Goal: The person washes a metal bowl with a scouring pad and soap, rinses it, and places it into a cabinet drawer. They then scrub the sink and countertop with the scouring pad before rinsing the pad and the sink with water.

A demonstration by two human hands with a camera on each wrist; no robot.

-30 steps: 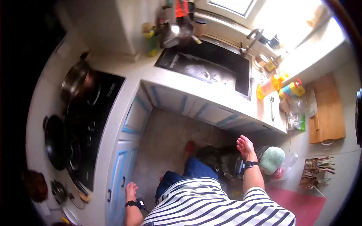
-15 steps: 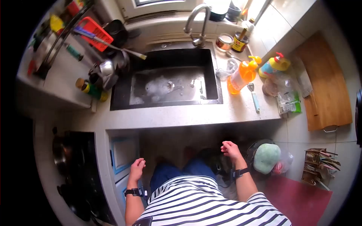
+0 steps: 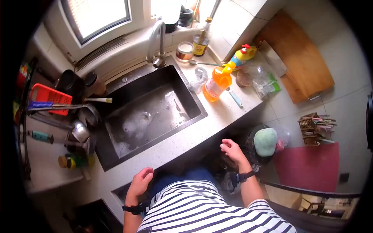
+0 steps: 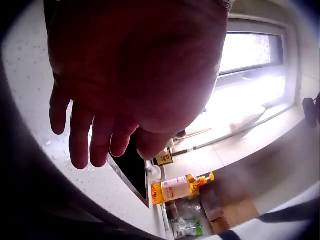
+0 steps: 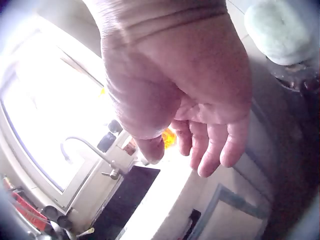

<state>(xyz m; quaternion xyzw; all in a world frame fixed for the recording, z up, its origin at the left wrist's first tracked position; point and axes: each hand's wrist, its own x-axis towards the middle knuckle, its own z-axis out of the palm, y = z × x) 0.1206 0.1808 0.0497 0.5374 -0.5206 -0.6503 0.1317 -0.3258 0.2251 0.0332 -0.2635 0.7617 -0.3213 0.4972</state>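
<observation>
Both hands are bare and hold nothing. My left hand (image 3: 140, 182) hovers at the front edge of the counter (image 3: 167, 149), just left of my body, its fingers loosely bent. In the left wrist view its fingers (image 4: 80, 140) hang down with the pale countertop behind them. Over the floor, in front of the counter's right part, hovers my right hand (image 3: 233, 150) with relaxed fingers. The dark sink (image 3: 200, 116) lies ahead of both hands, with suds and water on its bottom. Above its back edge rises a curved metal faucet (image 3: 159, 42).
Right of the sink stand an orange pump bottle (image 3: 216, 87), a peeler-like tool (image 3: 236, 99) and a yellow bottle (image 3: 243, 56). A cutting board (image 3: 299, 54) and cleaver (image 3: 274, 58) hang on the wall. Pans and a red basket (image 3: 50, 97) are left. A green-topped bin (image 3: 265, 142) stands right.
The view has swung from the stove side round to the sink, and the body has come closer to the counter. My left hand has risen from beside the cabinet to the counter's edge.
</observation>
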